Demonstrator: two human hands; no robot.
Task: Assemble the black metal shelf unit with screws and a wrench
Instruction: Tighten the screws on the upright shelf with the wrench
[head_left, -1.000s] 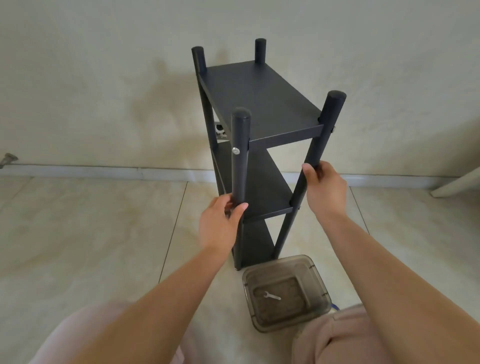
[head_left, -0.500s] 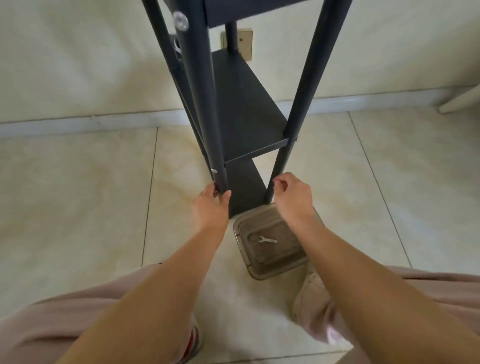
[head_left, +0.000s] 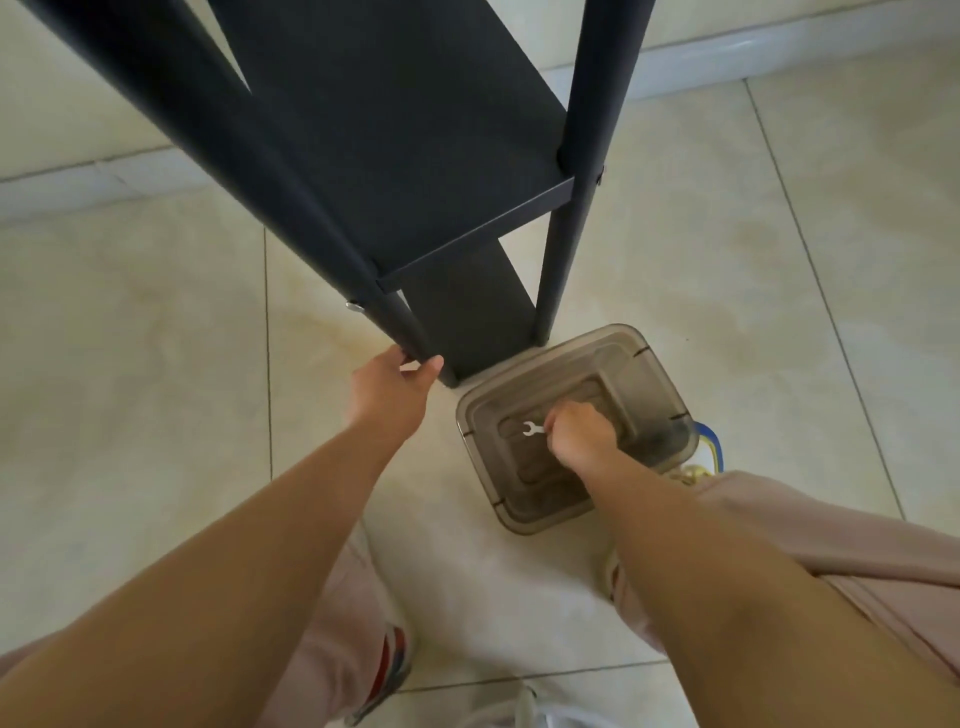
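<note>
a person crouched over a tiled floor (head_left: 156, 415) beside the black metal shelf unit (head_left: 395, 156), which stood upright on the tiles close to a pale wall. the left hand (head_left: 392, 392) was wrapped around the foot of the near left post (head_left: 410, 338), thumb on one side and fingers curled round the other, just below a silver screw (head_left: 355, 306) that jutted from the post at the level of the lower shelf. the right hand (head_left: 582, 434) reached down into a smoky clear plastic container (head_left: 654, 379) that sat on the floor touching the base of the unit; its fingers were curled tight and pinched one end of the small silver wrench (head_left: 532, 428), whose open jaw pointed left and lay against the container's bottom. whether the wrench had left the bottom could not be told. pink trousers covered both knees (head_left: 831, 530), a shoe with red trim (head_left: 392, 654) showed under the left leg, and a shoe with blue and yellow edging (head_left: 706, 447) peeked out behind the container.
</note>
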